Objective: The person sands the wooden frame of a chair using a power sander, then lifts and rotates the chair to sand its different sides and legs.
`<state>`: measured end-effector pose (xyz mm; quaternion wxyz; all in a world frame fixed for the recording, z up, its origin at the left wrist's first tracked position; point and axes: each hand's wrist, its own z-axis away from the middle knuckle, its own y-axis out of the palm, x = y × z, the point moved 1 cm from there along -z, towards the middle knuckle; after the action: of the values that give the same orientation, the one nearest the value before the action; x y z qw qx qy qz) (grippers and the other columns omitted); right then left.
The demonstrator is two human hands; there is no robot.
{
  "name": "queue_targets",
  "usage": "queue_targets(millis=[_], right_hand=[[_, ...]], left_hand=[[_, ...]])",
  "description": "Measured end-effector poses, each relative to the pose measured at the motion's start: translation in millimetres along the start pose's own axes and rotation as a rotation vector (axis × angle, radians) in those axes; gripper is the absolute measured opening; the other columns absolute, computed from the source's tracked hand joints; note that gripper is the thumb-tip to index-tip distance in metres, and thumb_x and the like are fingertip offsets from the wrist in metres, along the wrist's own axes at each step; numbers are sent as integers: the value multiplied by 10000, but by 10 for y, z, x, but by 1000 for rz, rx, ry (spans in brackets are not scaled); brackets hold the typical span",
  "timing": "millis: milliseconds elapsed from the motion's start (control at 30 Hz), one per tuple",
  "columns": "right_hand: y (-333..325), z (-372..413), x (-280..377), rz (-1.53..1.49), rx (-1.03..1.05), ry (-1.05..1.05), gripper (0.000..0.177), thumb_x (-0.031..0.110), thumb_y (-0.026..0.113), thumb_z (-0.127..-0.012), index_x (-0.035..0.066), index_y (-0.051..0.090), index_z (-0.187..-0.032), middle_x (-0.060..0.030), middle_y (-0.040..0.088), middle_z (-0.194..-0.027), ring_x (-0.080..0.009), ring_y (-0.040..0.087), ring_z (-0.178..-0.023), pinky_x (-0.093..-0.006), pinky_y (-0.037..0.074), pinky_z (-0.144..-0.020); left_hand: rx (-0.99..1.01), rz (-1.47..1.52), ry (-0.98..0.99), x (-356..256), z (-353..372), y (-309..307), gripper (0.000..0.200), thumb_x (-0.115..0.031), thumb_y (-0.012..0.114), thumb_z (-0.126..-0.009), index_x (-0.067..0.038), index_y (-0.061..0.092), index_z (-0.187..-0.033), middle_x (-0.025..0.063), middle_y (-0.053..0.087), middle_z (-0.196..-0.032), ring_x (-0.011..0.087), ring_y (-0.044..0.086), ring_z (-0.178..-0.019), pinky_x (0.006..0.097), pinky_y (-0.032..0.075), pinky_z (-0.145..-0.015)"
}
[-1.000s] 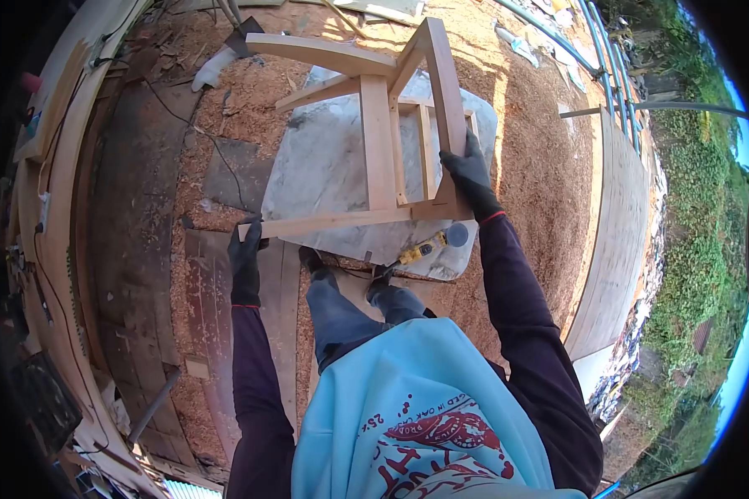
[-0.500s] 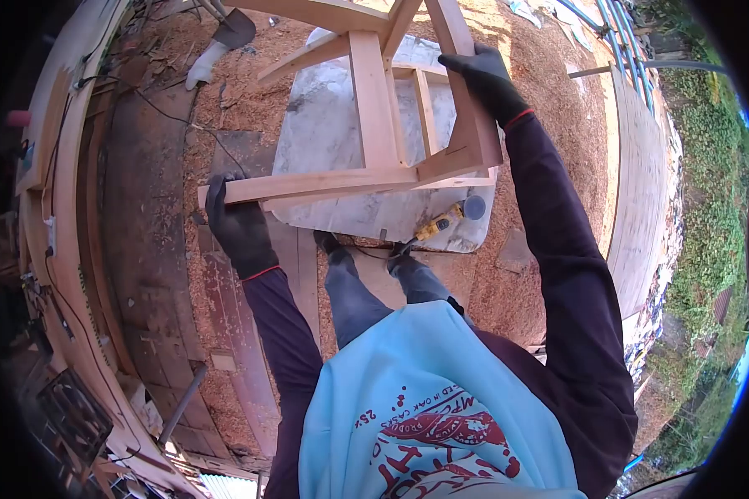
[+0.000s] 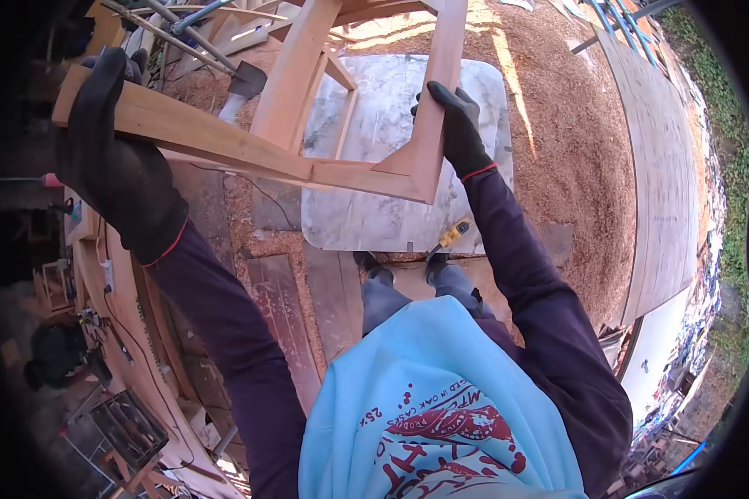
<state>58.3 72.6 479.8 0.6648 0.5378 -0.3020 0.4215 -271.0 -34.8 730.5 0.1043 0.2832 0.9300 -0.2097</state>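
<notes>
A pale wooden furniture frame [image 3: 216,137], made of joined bars, is held up in front of me and tilted. My left hand [image 3: 121,170], in a dark glove, is wrapped around the free end of its long bar at the left. My right hand [image 3: 459,129], gloved too, grips the upright bar on the right side, above the corner joint. Below the frame lies a white, marbled board [image 3: 358,220]. A yellow power tool [image 3: 453,234] rests on the board's near edge, partly hidden by my right sleeve.
Wood shavings [image 3: 558,150] cover the ground around the board. A shovel blade [image 3: 247,81] lies at the upper left. Along the left runs a wooden bench [image 3: 133,333] with a cable and a crate of tools [image 3: 129,424]. A large plywood sheet [image 3: 653,175] lies at the right.
The frame has been raised and swung to the left, its left end now higher and closer to me. Both hands have kept hold of it and moved with it.
</notes>
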Motion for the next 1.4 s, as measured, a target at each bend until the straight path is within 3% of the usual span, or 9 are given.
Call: queue_targets(millis=[67,133,467,633,800,867,933,1200,1400], right_hand=[[-70,127,-299,-82,-49,34,325,247,714,-942,-17,587,-1083,-137,663,-848,-246,681,-700,-372,569,-630],[-147,182,-536,-128,-144,52,349,270,724,-935,-14,578,-1074,-141,659,-852,-247,673,-676,-387,569,-623],[-239,132,-784,-145,-172,96,389,341,733,-954,13,560,-1072,-121,643,-846,-240,668,-656,-381,563,-596],[153,-77,-1058,86,-88,289,408,285,780,-906,-21,583,-1090,-121,643,-842,-245,673,-679,-381,566,-612],[564,-240,-1221,79,-119,231,409,245,841,-852,-39,602,-1023,-127,662,-795,-248,671,-612,-386,568,-561],[690,-348,-1414,77,-142,183,385,265,840,-869,-28,619,-985,-120,661,-774,-244,668,-588,-383,561,-543],[760,-374,-1651,60,-102,195,372,272,829,-887,-23,622,-979,-119,667,-784,-246,668,-573,-380,559,-529],[740,-668,-2750,113,-130,227,348,282,821,-901,-5,629,-946,-105,666,-761,-227,660,-554,-358,544,-513],[217,-851,-3785,109,-199,290,352,304,804,-920,3,631,-978,-88,663,-772,-211,653,-561,-348,547,-532]], left_hand=[[68,-183,268,-105,-117,154,322,99,716,-808,-35,748,-1099,155,727,-1077,289,711,-976,360,600,-864],[183,-202,419,-153,-127,301,288,104,651,-910,-19,690,-1167,157,663,-1079,268,695,-981,412,638,-854],[296,-30,371,-298,251,262,354,78,641,-942,-36,633,-1277,139,626,-974,238,671,-858,417,685,-783],[195,-534,529,-35,414,-123,331,56,658,-940,43,590,-1264,123,633,-937,230,665,-840,401,682,-783],[127,-375,337,304,739,-437,295,22,627,-965,53,583,-1255,122,617,-893,233,649,-835,459,650,-831],[51,292,-89,435,921,-498,236,-49,551,-1027,20,593,-1248,124,588,-856,226,627,-804,500,625,-860],[-13,-130,-36,444,1096,-442,225,-125,476,-1074,-22,605,-1228,128,566,-887,219,610,-778,510,631,-848],[-62,119,-115,1260,1876,-344,174,-74,526,-1005,-49,691,-1056,92,527,-944,232,625,-820,524,608,-847],[-9,233,-417,1635,2829,12,92,-70,543,-889,-14,581,-952,103,519,-847,216,564,-771,545,563,-900]])
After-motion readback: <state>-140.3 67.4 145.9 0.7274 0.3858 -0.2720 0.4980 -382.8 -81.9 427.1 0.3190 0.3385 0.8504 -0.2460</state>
